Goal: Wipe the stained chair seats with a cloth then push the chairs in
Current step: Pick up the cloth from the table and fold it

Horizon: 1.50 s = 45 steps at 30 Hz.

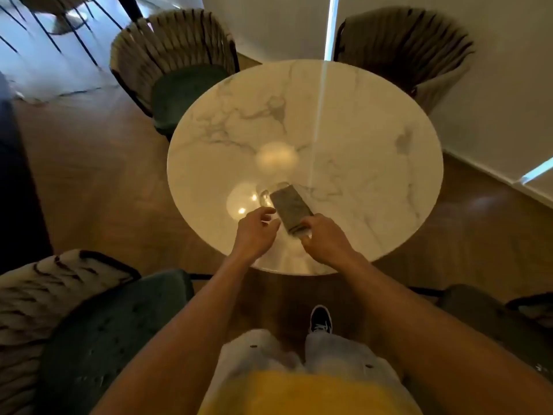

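both forearms reach from the body over the near tabletop [344, 121] edge. 4 chairs ring it: near-left chair [98, 333] pulled out, likely first to wipe. 1 folded cloth [291, 209] lies near edge. right hand [324, 241] pinches its near end; left hand [254, 230] beside it, fingers loose, holding nothing.

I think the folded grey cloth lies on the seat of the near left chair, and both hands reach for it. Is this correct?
Not quite. In the head view the folded grey cloth lies on the round marble table, not on a chair seat. Both hands do reach for it: the right hand touches its near end, the left hand is just beside it.
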Available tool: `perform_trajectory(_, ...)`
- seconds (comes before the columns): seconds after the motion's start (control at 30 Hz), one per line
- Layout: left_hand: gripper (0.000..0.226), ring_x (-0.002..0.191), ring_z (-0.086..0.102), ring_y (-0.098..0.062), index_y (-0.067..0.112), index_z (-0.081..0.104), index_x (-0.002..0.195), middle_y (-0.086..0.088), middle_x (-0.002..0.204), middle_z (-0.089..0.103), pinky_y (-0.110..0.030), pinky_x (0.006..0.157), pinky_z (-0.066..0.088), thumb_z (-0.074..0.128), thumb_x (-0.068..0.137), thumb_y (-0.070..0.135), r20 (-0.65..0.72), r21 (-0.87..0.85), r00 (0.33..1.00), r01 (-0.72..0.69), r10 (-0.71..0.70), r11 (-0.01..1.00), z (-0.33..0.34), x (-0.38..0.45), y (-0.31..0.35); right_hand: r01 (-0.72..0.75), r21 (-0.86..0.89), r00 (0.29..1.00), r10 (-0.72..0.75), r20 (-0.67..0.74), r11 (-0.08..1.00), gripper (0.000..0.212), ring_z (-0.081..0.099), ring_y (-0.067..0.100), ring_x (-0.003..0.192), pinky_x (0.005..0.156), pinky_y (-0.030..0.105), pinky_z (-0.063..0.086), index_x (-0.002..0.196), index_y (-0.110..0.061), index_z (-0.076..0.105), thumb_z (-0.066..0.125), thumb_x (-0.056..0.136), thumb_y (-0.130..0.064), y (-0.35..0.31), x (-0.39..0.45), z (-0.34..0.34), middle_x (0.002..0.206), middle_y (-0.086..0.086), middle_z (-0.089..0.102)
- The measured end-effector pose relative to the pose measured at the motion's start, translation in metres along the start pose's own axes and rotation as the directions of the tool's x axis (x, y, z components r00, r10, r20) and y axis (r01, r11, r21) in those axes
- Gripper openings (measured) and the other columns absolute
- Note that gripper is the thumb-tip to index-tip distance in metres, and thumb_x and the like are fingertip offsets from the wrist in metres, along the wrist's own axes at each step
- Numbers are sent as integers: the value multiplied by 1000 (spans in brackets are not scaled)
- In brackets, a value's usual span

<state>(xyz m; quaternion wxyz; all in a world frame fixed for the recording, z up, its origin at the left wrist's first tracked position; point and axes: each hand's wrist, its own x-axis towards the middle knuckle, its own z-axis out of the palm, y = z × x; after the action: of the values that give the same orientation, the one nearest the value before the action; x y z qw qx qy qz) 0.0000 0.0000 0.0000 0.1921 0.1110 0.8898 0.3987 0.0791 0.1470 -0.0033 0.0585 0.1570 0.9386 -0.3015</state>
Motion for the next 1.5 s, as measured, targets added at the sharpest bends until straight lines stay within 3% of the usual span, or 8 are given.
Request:
perform_trajectory(0.23,31,108,58,-23,17,64,120,-5,123,60,-27,88,42,55,90,10,75,360,973,-230,217,904,-1,43,18,125,-212,990,-136,-38,969,26,52,23,97,80,33,45,105,-20,65,54,90,-37,-1,30,15,110,5,63)
perform_trajectory(0.57,56,120,50,-24,29,54,131,-2,134,48,-34,89,48,60,81,6,610,505,761,-587,219,633,-9,113,29,-33,-320,999,33,-6,947,26,49,25,108,86,33,40,117,-20,58,46,93,-21,-11,47,22,118,6,57)
perform_trajectory(0.67,61,122,47,-25,29,51,134,-3,137,43,-40,94,48,63,79,7,669,478,714,-625,204,617,-10,124,23,-130,-268,991,124,-39,955,25,52,25,102,81,33,41,112,-19,59,45,91,-18,-16,51,20,113,7,60)
perform_trajectory(0.77,58,119,46,-24,30,53,132,-2,133,44,-36,90,48,62,79,9,686,438,680,-670,259,599,-10,133,16,-285,92,951,293,-96,954,21,57,24,87,71,34,45,103,-17,63,48,88,-15,-19,53,14,100,7,64)
perform_trajectory(0.97,18,98,54,-15,22,69,105,4,106,56,-21,80,39,63,88,24,685,258,595,-739,422,622,-17,137,26,-318,648,817,546,-182,692,15,55,7,76,63,20,41,88,-18,63,49,89,-11,-25,34,-18,83,-3,60)
perform_trajectory(1.17,2,76,61,-11,31,65,86,9,78,64,-27,71,50,67,86,31,768,-10,493,-628,408,778,-16,105,78,-141,962,656,750,-85,232,26,56,24,95,85,43,50,90,-19,63,38,95,-14,-2,-17,-32,96,8,61)
perform_trajectory(1.33,17,84,65,-1,23,64,105,7,95,68,-13,65,51,67,88,21,827,-211,427,-367,365,906,13,55,107,150,976,614,788,33,-157,34,61,24,105,87,37,52,115,-12,59,66,82,-18,9,-80,-26,117,12,61)
perform_trajectory(1.5,18,93,69,-16,20,67,102,-5,102,70,-34,77,59,69,87,12,898,-190,374,-146,232,971,73,-4,101,396,819,489,850,194,-415,40,64,33,106,98,46,48,119,1,61,67,80,-5,15,-148,8,114,19,67)
